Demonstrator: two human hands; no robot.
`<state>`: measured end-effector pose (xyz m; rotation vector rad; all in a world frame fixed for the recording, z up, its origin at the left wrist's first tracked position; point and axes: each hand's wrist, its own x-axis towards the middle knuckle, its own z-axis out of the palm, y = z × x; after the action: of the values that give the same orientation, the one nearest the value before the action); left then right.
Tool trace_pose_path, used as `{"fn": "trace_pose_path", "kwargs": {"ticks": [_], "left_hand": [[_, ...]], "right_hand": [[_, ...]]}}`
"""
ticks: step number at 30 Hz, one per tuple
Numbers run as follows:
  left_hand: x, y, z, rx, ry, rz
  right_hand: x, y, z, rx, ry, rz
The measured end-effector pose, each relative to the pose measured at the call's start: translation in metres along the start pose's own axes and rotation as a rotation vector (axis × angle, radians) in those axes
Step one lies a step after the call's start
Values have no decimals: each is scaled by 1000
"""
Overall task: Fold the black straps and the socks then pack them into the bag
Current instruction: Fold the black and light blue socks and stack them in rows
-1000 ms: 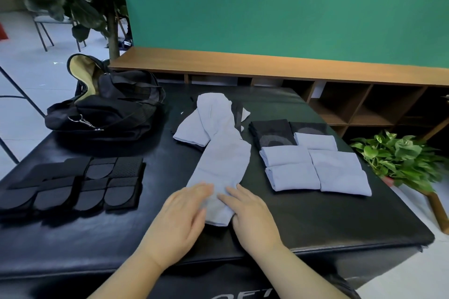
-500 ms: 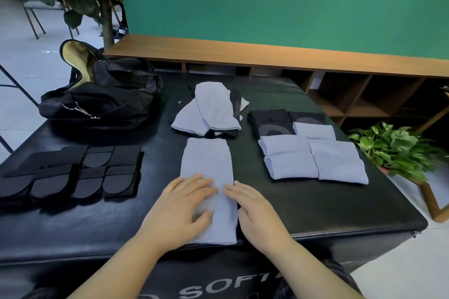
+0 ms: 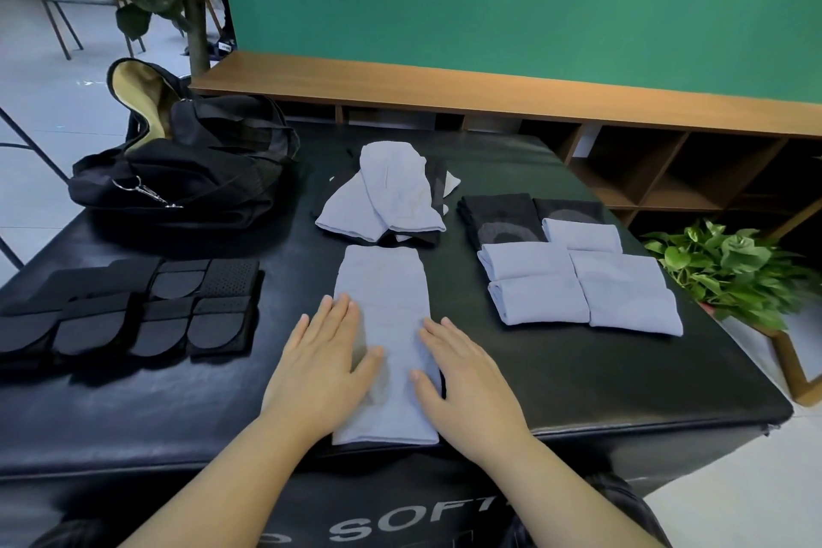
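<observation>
Where a second ago one pale blue sock (image 3: 382, 325) trailed away from the loose sock pile (image 3: 391, 196) at the far middle of the black table (image 3: 578, 369), it now lies by itself as a straight flat strip at the near edge, clear of the pile. Left hand (image 3: 318, 363) rests on its left side, right hand (image 3: 462, 374) on its right; fingers of both are straight and spread, palms down, gripping nothing (pressing only). The hands have drawn slightly apart since half a second ago, which reads as smoothing.

Judgement: sock is flattened and ready for its first fold.

Folded socks (image 3: 578, 280) sit in rows to the right, folded black straps (image 3: 133, 311) to the left. Bag (image 3: 187, 174) stands open at the far left, well apart from the hands; whether anything is inside cannot be seen. Several socks remain unfolded in the pile.
</observation>
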<state>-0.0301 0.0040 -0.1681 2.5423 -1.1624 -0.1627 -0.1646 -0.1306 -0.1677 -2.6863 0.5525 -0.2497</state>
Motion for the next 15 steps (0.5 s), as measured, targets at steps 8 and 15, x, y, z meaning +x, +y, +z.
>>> {"fn": "trace_pose_path", "kwargs": {"ticks": [8, 15], "left_hand": [[-31, -15, 0, 58, 1, 367], [-52, -27, 4, 224, 25, 453]], "right_hand": [[-3, 6, 5, 39, 56, -103], [-2, 2, -1, -60, -40, -107]]}}
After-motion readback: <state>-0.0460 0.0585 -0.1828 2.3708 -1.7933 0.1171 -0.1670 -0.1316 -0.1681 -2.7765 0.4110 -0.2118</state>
